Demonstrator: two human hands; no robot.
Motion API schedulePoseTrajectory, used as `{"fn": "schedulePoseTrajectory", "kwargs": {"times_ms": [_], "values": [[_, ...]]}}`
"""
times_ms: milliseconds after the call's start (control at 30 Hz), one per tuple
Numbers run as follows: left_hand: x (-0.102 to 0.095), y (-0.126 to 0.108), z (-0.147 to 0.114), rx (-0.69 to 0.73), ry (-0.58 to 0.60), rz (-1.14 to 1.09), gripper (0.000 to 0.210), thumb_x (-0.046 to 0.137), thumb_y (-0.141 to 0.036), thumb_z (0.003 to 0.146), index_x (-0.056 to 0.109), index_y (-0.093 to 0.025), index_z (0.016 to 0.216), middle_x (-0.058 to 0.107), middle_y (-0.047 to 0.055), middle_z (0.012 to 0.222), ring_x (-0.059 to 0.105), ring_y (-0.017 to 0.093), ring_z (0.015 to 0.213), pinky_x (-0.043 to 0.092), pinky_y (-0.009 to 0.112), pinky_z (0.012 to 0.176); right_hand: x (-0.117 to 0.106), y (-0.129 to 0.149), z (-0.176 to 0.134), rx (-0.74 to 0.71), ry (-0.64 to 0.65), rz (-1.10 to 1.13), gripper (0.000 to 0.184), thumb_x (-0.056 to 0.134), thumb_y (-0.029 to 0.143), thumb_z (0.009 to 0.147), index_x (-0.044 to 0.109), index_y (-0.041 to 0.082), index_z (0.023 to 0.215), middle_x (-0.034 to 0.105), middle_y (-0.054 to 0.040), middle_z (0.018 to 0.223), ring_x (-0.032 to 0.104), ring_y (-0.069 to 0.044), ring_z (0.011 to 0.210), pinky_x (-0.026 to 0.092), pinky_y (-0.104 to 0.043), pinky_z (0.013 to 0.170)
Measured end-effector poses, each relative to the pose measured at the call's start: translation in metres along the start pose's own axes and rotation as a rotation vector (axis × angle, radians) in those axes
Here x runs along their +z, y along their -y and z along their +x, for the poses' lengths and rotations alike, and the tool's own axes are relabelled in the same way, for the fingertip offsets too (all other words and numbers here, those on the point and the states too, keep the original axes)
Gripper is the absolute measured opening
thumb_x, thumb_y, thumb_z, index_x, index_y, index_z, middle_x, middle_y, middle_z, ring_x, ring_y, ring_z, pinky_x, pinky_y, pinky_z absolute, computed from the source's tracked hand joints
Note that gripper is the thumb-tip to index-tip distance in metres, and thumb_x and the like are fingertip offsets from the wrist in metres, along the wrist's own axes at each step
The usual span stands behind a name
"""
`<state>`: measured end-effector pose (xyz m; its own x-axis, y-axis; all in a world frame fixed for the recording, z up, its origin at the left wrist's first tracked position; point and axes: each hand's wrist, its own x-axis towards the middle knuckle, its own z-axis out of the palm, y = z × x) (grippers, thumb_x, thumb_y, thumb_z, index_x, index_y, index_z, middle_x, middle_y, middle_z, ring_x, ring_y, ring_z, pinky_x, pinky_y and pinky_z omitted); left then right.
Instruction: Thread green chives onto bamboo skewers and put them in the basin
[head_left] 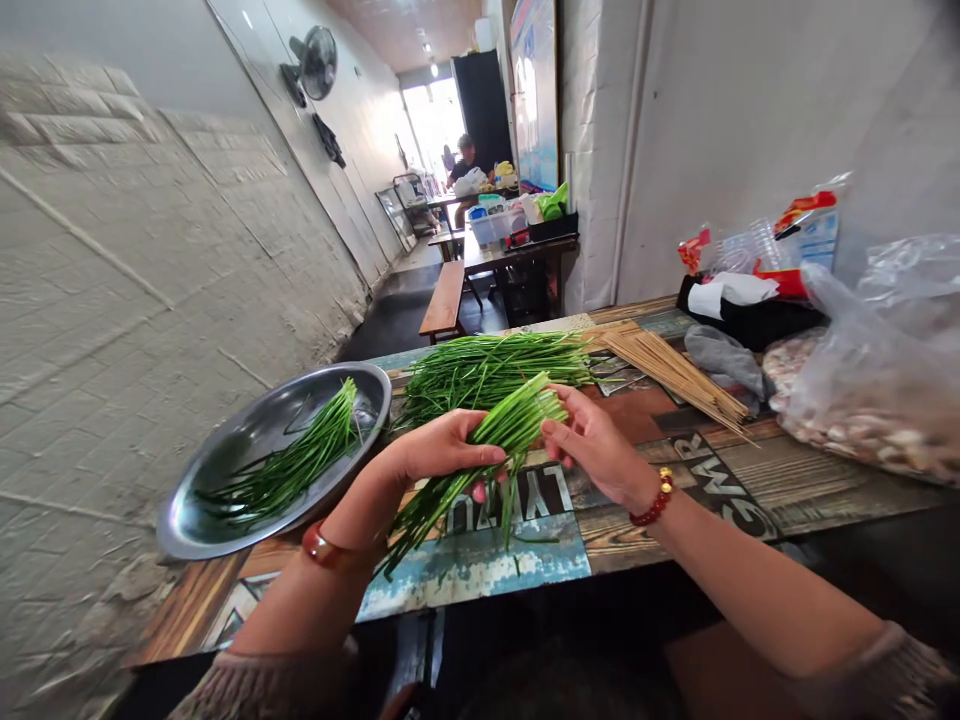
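A bunch of green chives (510,425) is wrapped in my left hand (450,447), its pale stem ends pointing up to the right and its leaves hanging down to the left. At those stem ends, the fingers of my right hand (589,440) are bent and pinch the tips. Behind both hands a large pile of chives (487,372) lies on the table. To the left, a steel basin (277,385) holds another bunch of chives (300,460). A few loose bits of leaf lie on the tabletop below my hands.
Wooden skewers (675,375) lie on the patterned table (817,500) to the right. Beyond them are a clear bag of pale pieces (862,400) and a black tray (742,315) with packets. A bench (444,298), another table and a seated person (466,165) are farther back.
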<state>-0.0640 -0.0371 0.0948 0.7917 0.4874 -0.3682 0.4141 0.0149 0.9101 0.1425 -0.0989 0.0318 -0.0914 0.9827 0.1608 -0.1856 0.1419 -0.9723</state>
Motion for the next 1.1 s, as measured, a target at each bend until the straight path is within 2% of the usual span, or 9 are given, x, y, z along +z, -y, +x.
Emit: {"fn": "schedulePoseTrajectory", "kwargs": {"times_ms": [100, 167, 367, 400, 500, 567, 733, 900, 1100], "values": [[-0.004, 0.01, 0.015, -0.059, 0.04, 0.196, 0.036, 0.066, -0.043, 0.078, 0.057, -0.014, 0.096, 0.067, 0.001, 0.077, 0.06, 0.01, 0.048, 0.044, 0.019, 0.045, 0.004, -0.023, -0.004, 0.043, -0.097, 0.021, 0.032, 0.055, 0.048, 0.084, 0.051, 0.022, 0.103, 0.051, 0.0073, 0.067, 0.045, -0.005, 0.041, 0.033, -0.017, 0.035], [-0.003, 0.024, 0.03, -0.04, -0.032, 0.391, 0.034, 0.068, -0.042, 0.075, 0.062, -0.014, 0.093, 0.067, 0.0, 0.074, 0.06, 0.012, 0.052, 0.045, 0.02, 0.049, -0.001, -0.043, -0.009, 0.113, -0.131, 0.026, 0.031, 0.054, 0.05, 0.084, 0.05, 0.022, 0.095, 0.05, 0.0078, 0.064, 0.044, -0.005, 0.037, 0.031, -0.017, 0.032], [0.033, 0.056, 0.07, 0.254, -0.524, 0.838, 0.041, 0.065, -0.029, 0.079, 0.061, -0.018, 0.118, 0.062, 0.012, 0.12, 0.057, 0.026, 0.11, 0.043, 0.039, 0.096, -0.05, -0.08, -0.019, 0.226, -0.216, -0.196, 0.03, 0.054, 0.048, 0.082, 0.051, 0.02, 0.092, 0.054, 0.006, 0.062, 0.05, -0.009, 0.039, 0.038, -0.019, 0.035], [0.043, 0.057, 0.072, 0.312, -0.512, 0.851, 0.037, 0.062, -0.029, 0.081, 0.062, -0.018, 0.116, 0.062, 0.012, 0.12, 0.056, 0.026, 0.11, 0.043, 0.04, 0.097, -0.058, -0.081, -0.019, 0.197, -0.204, -0.288, 0.028, 0.054, 0.046, 0.082, 0.052, 0.02, 0.09, 0.055, 0.0049, 0.064, 0.052, -0.009, 0.041, 0.04, -0.019, 0.036], [0.068, 0.059, 0.074, 0.422, -0.251, 0.787, 0.032, 0.061, -0.031, 0.083, 0.065, -0.018, 0.112, 0.063, 0.012, 0.113, 0.059, 0.023, 0.105, 0.047, 0.035, 0.094, -0.071, -0.082, -0.013, 0.095, -0.195, -0.506, 0.021, 0.057, 0.04, 0.081, 0.055, 0.019, 0.081, 0.056, 0.002, 0.067, 0.054, -0.01, 0.051, 0.043, -0.02, 0.042], [0.075, 0.061, 0.072, 0.419, -0.245, 0.746, 0.031, 0.062, -0.03, 0.082, 0.066, -0.017, 0.11, 0.06, 0.013, 0.117, 0.058, 0.023, 0.108, 0.046, 0.035, 0.095, -0.071, -0.082, -0.007, 0.085, -0.199, -0.493, 0.022, 0.058, 0.038, 0.081, 0.057, 0.018, 0.088, 0.059, 0.0001, 0.075, 0.055, -0.011, 0.057, 0.045, -0.02, 0.044], [0.057, 0.057, 0.067, 0.352, -0.387, 0.535, 0.022, 0.059, -0.03, 0.085, 0.069, -0.016, 0.099, 0.068, 0.01, 0.103, 0.062, 0.019, 0.098, 0.047, 0.03, 0.089, -0.055, -0.083, 0.01, 0.1, -0.202, -0.392, 0.027, 0.05, 0.041, 0.085, 0.056, 0.018, 0.096, 0.06, -0.0016, 0.079, 0.056, -0.012, 0.057, 0.046, -0.022, 0.045], [0.022, 0.05, 0.098, 0.252, -0.745, 0.55, 0.022, 0.054, -0.029, 0.087, 0.07, -0.014, 0.092, 0.069, 0.009, 0.089, 0.062, 0.018, 0.081, 0.046, 0.029, 0.075, -0.052, -0.082, 0.018, -0.004, -0.248, -0.57, 0.02, 0.049, 0.034, 0.084, 0.059, 0.017, 0.083, 0.063, -0.0033, 0.075, 0.059, -0.016, 0.068, 0.046, -0.027, 0.06], [0.01, 0.063, 0.15, 0.353, -0.642, 0.784, 0.019, 0.053, -0.013, 0.084, 0.07, -0.016, 0.092, 0.068, 0.006, 0.09, 0.061, 0.017, 0.086, 0.046, 0.028, 0.081, -0.057, -0.084, 0.009, -0.107, -0.295, -0.614, 0.017, 0.047, 0.028, 0.085, 0.06, 0.017, 0.08, 0.064, -0.0026, 0.073, 0.059, -0.016, 0.069, 0.043, -0.027, 0.065]]}}
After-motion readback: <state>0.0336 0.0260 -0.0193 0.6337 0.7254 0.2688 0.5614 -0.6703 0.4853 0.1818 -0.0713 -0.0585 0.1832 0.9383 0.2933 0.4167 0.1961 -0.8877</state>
